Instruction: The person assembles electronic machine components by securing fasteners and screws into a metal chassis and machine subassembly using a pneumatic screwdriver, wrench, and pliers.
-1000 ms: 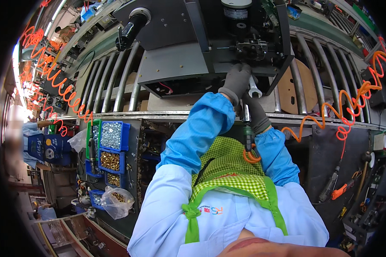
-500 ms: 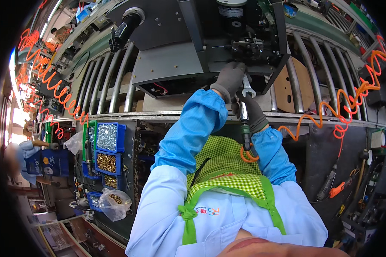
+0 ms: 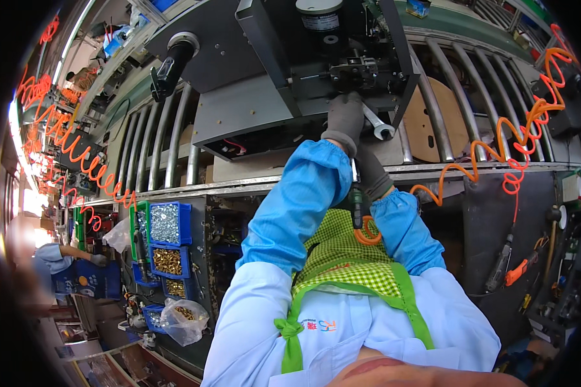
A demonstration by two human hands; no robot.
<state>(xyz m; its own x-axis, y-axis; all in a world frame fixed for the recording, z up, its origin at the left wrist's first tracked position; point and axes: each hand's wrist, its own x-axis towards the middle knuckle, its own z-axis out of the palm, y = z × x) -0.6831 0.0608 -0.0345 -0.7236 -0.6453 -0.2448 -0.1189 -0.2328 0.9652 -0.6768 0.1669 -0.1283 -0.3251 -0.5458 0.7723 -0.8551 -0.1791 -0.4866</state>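
Observation:
My left hand, in a grey glove, reaches to the front edge of a dark metal machine housing. Its fingers are closed round an open-ended wrench, whose free jaw sticks out to the right; the fingertips are partly hidden. Just below and to the right, my right hand, also gloved, is closed on an air-powered driver with a green and black body. The left forearm and wrist cover part of that tool. Above my hands, inside the housing, sit a small metal mechanism and a black cylindrical motor.
The housing rests on a roller conveyor. Blue bins of screws and a plastic bag stand at left. Coiled orange hoses hang on both sides. Hand tools lie at right. Another person's hand shows far left.
The view has shifted, so the housing appears further left. My right hand and the driver have come lower behind my left wrist, and the wrench now slants further to the right.

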